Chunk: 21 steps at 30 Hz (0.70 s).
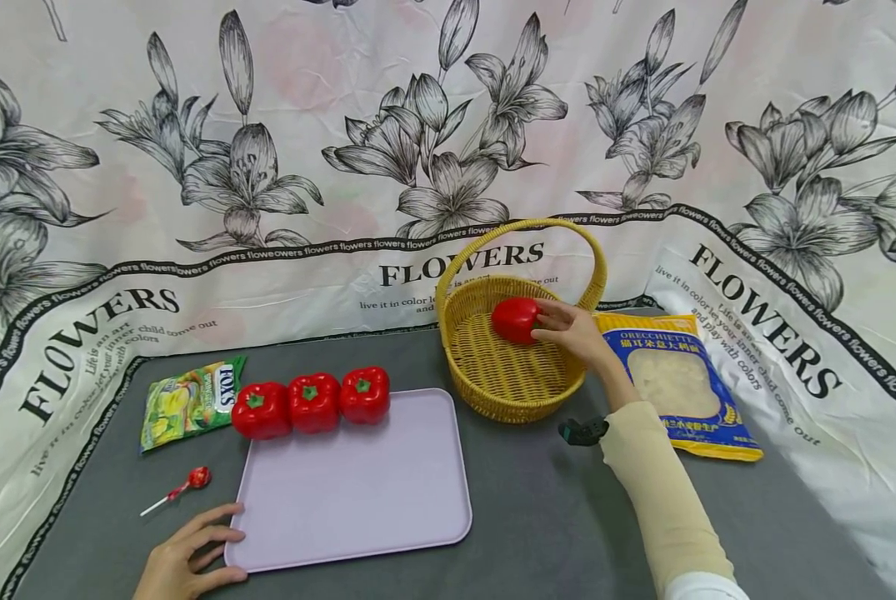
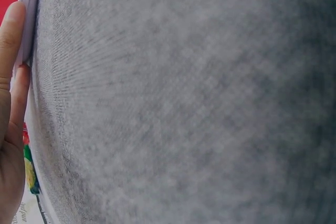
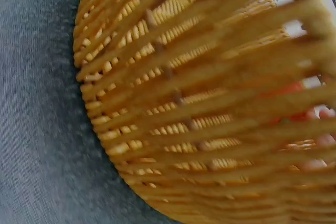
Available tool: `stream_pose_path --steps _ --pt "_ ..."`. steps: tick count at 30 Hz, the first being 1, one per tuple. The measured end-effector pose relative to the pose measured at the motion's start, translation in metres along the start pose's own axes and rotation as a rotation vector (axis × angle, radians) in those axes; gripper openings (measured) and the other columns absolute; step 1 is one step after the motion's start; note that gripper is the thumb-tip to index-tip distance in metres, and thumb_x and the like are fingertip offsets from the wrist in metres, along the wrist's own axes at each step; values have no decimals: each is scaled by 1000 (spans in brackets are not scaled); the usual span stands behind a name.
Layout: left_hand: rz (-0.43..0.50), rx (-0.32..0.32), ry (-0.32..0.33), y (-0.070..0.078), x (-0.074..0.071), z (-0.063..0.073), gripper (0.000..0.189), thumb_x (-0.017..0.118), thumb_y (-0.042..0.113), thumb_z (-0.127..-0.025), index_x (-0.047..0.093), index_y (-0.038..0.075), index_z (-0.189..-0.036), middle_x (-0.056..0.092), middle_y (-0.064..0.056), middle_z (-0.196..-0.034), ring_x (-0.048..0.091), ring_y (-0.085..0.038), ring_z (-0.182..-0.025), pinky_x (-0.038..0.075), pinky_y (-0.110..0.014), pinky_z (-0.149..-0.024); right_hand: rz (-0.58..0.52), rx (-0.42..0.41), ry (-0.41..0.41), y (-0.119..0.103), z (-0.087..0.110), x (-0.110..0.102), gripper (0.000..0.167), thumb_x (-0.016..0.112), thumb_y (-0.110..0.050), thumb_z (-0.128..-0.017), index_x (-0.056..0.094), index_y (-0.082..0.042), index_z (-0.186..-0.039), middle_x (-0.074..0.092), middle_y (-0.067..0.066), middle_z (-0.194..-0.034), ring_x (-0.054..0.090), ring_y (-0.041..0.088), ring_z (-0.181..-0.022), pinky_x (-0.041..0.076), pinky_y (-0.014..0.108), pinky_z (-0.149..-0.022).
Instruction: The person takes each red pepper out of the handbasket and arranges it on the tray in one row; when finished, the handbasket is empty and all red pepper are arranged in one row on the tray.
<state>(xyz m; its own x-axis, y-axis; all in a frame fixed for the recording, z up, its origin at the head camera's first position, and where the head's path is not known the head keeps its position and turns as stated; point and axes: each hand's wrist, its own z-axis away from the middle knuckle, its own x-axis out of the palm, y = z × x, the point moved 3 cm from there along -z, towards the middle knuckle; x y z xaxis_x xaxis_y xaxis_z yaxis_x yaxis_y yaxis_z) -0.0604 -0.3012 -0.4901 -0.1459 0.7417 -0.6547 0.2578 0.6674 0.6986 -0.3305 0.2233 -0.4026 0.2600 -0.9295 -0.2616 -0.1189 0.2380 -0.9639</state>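
Observation:
My right hand (image 1: 571, 329) reaches over the rim of a yellow wicker basket (image 1: 485, 392) and grips a red bell pepper (image 1: 515, 320) inside it. Through the basket's weave (image 3: 173, 103) in the right wrist view, only bits of red and fingertips show. At the lower left corner of a pale lilac tray (image 1: 357, 492), my left hand (image 1: 188, 554) rests its spread fingers against the edge. The left wrist view shows nearly straight fingers (image 2: 11, 40) touching the tray's side (image 2: 30, 19). Three red bell peppers (image 1: 314, 402) stand in a row along the tray's back edge.
A green candy bag (image 1: 192, 402) lies left of the peppers, with a red lollipop (image 1: 198, 477) in front of it. Right of the basket is a blue and yellow pasta bag (image 1: 676, 387), partly behind my right arm. A flower-printed cloth (image 1: 282, 283) hangs behind the grey tabletop (image 1: 523, 517).

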Motion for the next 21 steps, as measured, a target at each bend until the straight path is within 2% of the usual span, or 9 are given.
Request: stream_pose_path --steps 5,9,13,18,21 --pt "10 23 -8 0 0 1 44 92 9 -50 71 18 -88 61 12 -113 52 15 -97 54 -11 -63 -33 23 34 5 -5 5 61 63 -1 -92 35 -2 -146 33 19 -151 35 33 -136 40 42 -106" --pt "-3 -2 -11 0 0 0 44 92 10 -50 71 19 -88 61 10 -113 52 15 -97 54 -11 -63 -59 32 65 6 -7 9 61 63 0 -91 35 -2 -146 30 18 -152 33 32 -137 37 45 -108" --pt "-25 -29 -13 -1 -2 0 43 92 12 -50 71 20 -87 62 8 -112 52 15 -96 54 -11 -63 -122 7 36 9 -15 17 61 61 1 -92 34 -3 -147 30 18 -152 33 32 -137 42 36 -105" --pt "-29 -15 -12 0 -1 -1 44 93 11 -50 71 20 -87 62 6 -113 52 15 -96 54 -11 -63 -196 -79 -37 6 -25 33 62 57 7 -93 30 1 -147 26 22 -152 35 38 -135 51 22 -91" --pt "-24 -25 -23 0 0 -1 43 92 12 -51 71 20 -88 62 5 -113 52 14 -96 55 -12 -64 -183 -122 -23 0 -27 39 60 56 8 -92 30 3 -146 28 23 -151 38 42 -131 53 19 -86"
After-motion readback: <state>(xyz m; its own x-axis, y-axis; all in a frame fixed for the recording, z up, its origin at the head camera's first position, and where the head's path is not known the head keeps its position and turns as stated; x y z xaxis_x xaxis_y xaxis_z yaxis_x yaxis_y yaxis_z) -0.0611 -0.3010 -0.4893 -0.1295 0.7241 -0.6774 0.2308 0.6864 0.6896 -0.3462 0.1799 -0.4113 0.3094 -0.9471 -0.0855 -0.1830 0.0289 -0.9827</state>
